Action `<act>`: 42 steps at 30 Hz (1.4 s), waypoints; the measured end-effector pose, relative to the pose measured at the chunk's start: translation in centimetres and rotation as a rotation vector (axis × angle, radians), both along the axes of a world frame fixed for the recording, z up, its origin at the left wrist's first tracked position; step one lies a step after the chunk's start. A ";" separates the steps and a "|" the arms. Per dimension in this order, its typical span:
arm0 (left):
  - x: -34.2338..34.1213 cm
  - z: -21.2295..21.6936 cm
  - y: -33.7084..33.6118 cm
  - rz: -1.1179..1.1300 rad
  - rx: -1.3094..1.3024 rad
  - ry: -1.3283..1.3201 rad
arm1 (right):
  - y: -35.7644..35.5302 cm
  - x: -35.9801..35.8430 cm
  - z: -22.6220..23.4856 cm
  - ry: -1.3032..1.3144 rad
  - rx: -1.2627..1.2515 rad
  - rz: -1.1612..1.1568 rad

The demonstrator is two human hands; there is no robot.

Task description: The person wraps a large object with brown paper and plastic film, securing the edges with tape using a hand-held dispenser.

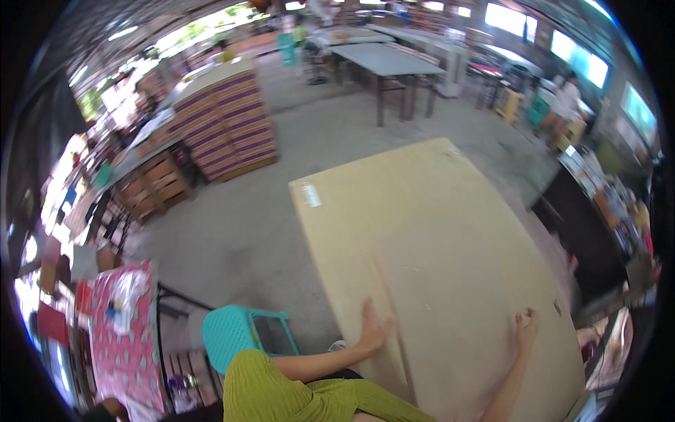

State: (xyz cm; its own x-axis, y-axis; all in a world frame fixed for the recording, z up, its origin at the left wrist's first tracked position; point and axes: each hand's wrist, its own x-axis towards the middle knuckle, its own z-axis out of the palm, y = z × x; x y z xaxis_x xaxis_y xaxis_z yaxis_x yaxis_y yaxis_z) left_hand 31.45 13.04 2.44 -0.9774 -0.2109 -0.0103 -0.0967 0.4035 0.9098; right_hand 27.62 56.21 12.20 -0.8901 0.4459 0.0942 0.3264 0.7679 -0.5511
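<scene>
Bare concrete floor (232,232) — carries the load.
On it: large cardboard sheet (436,267), turquoise plastic stool (242,334), stacked boxes (228,123).

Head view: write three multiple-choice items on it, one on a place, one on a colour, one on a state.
1. Where does the left hand rest?
A. On the cardboard sheet
B. On the stool
C. On the floor

2. What colour is the stool left of the sheet?
A. Red
B. Turquoise
C. Black

3. How is the right hand placed?
A. Closed around a tool
B. Raised clear of everything
C. Pressed against the sheet, holding nothing

Answers:
1. A, the palm lies flat near the sheet's lower left edge.
2. B, its plastic seat and frame show turquoise.
3. C, its fingers touch the sheet's surface and nothing is gripped.
</scene>
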 end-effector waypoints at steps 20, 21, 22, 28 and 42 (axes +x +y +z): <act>-11.8 -2.6 4.0 -0.517 0.035 -0.012 | -4.4 12.8 -8.1 -0.483 -0.087 -0.033; -12.9 -1.7 4.0 -0.587 0.049 -0.008 | -4.5 14.9 -8.1 -0.475 -0.063 -0.094; -13.3 -1.3 4.1 -0.650 0.061 -0.006 | -4.9 17.0 -8.4 -0.464 -0.045 -0.157; -14.6 -8.6 0.2 -0.635 0.480 -0.097 | -13.0 27.1 -14.1 -0.311 -0.501 -0.388; -5.9 -4.3 -6.4 -0.689 0.550 -0.063 | -13.6 28.4 -16.3 0.792 -1.338 -0.350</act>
State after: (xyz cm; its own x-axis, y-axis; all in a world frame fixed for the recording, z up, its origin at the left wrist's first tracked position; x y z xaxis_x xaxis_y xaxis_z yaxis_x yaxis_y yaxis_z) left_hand 25.52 6.64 -1.81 -0.8797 0.4755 0.0048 -0.0503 -0.1031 0.9934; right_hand 56.06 42.61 -4.15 -0.6494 0.7461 -0.1470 -0.3094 -0.4359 -0.8451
